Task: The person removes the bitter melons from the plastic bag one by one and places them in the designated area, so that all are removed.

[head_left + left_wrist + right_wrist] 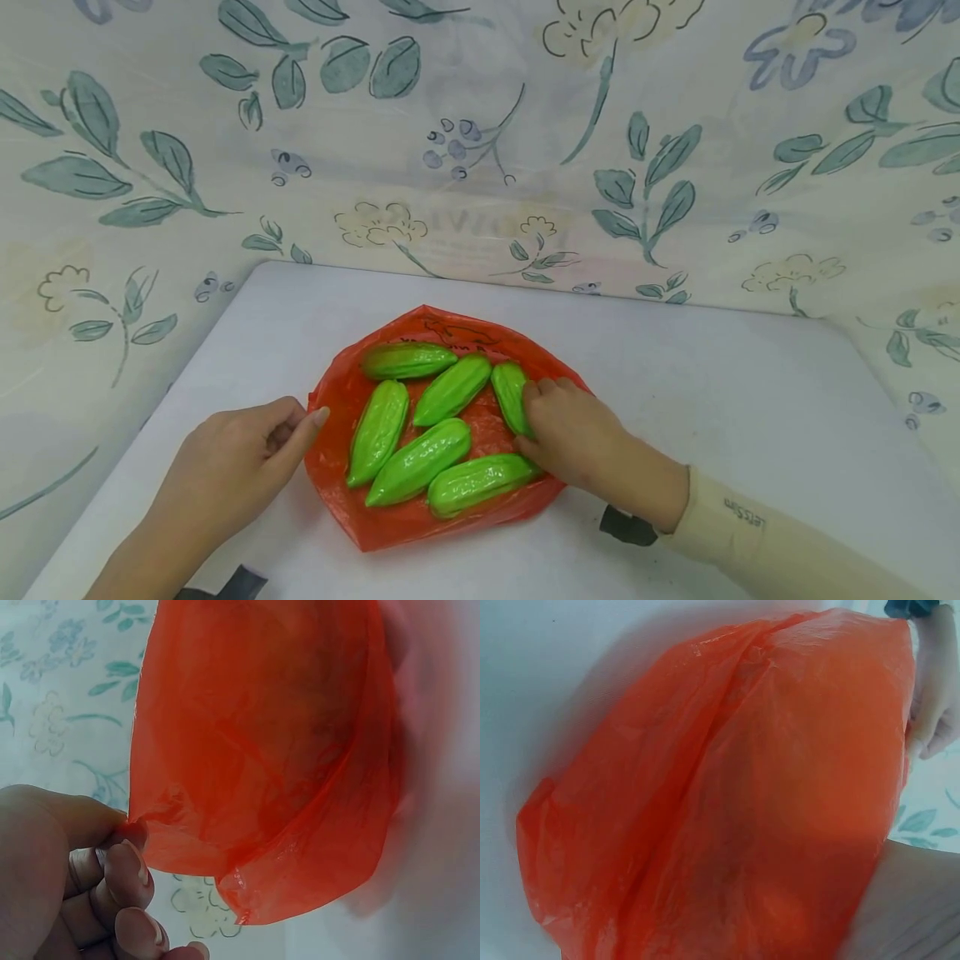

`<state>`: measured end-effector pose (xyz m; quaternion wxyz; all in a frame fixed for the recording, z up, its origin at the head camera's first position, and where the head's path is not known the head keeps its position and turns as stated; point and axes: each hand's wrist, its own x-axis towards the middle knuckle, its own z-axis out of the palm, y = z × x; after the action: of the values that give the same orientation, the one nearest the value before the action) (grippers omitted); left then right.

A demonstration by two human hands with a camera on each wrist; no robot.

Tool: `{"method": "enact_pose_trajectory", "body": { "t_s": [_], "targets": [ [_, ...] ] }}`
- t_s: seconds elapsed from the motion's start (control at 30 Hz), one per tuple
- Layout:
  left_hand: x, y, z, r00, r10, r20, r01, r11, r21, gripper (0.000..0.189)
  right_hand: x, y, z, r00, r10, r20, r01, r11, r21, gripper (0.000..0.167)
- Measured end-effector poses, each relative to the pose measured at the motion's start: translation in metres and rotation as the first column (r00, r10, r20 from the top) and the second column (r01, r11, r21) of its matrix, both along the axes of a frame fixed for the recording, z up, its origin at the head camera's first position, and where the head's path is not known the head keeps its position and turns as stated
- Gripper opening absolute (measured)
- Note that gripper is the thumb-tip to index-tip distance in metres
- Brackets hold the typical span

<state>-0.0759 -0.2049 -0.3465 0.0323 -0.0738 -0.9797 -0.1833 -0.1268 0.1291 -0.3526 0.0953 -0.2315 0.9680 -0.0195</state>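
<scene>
A red plastic bag (491, 433) lies opened out on the white table (720, 392). Several glossy green ridged gourds (452, 389) with pointed ends rest in it. My left hand (232, 467) pinches the bag's left edge between thumb and index finger; the left wrist view shows this edge of the bag (247, 750) raised. At the bag's right side, my right hand (570, 429) reaches over the rim, its fingers curled on the rightmost green gourd (510, 396), which they partly cover. In the right wrist view the bag's red film (780, 787) hides the fingers.
Floral cloth (480, 125) hangs behind the table and at both its sides. A dark strap piece (628, 527) shows under the right wrist, and another dark strap (242, 583) by the left wrist. A cream sleeve (780, 533) covers the right forearm.
</scene>
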Motion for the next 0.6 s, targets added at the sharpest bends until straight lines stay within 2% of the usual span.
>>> {"method": "enact_pose_trajectory", "body": {
  "t_s": [0.17,0.43,0.6],
  "targets": [
    [0.0,0.0,0.001,1.0,0.006,0.001,-0.006,1.0,-0.002,0.022,0.001,0.002,0.002,1.0,0.01,0.003,-0.01,0.999,-0.037,0.042],
    [0.0,0.0,0.0,0.999,0.001,-0.046,-0.001,1.0,0.003,0.021,0.003,0.008,0.01,1.0,-0.002,0.014,0.003,0.997,-0.078,0.026],
    [0.001,-0.001,-0.001,0.998,0.002,-0.059,-0.002,1.0,0.01,0.02,0.005,0.009,0.015,1.0,-0.01,0.017,0.011,0.995,-0.099,0.024]
  ]
}}
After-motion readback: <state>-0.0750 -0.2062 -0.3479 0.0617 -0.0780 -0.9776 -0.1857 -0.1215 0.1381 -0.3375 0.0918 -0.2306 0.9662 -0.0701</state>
